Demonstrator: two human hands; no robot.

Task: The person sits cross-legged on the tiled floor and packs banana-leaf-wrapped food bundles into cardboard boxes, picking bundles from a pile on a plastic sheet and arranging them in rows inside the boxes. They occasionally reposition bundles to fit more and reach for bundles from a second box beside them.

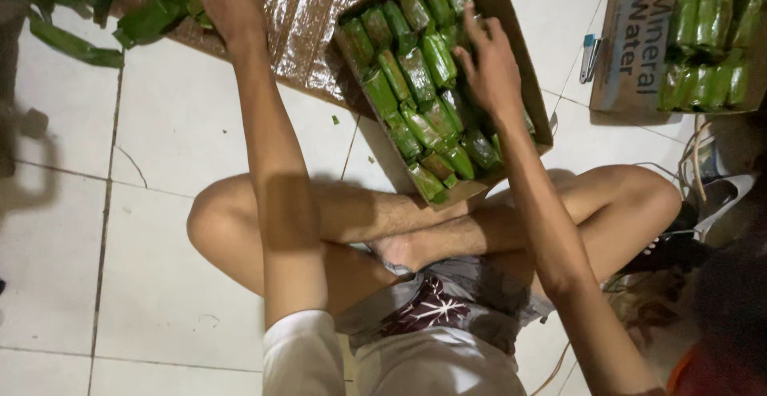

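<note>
The right hand (489,64) is held open, fingers spread, over the green leaf-wrapped parcels (415,84) packed in rows in a cardboard box (511,28) set on the floor just beyond the crossed legs. The left hand (230,0) is stretched to the far left, onto a pile of loose leaf-wrapped parcels (156,12) lying on a brown plastic sheet (300,20); whether anything is gripped there cannot be told. A second filled box (639,44) is seen at the far right on the white tiled floor (160,140).

Glossy green leaf-wrapped parcels (419,84) fill a matt brown cardboard box (511,28). Beneath lies a shiny, crinkled brown plastic sheet (300,20) on smooth white floor tiles (176,124).
</note>
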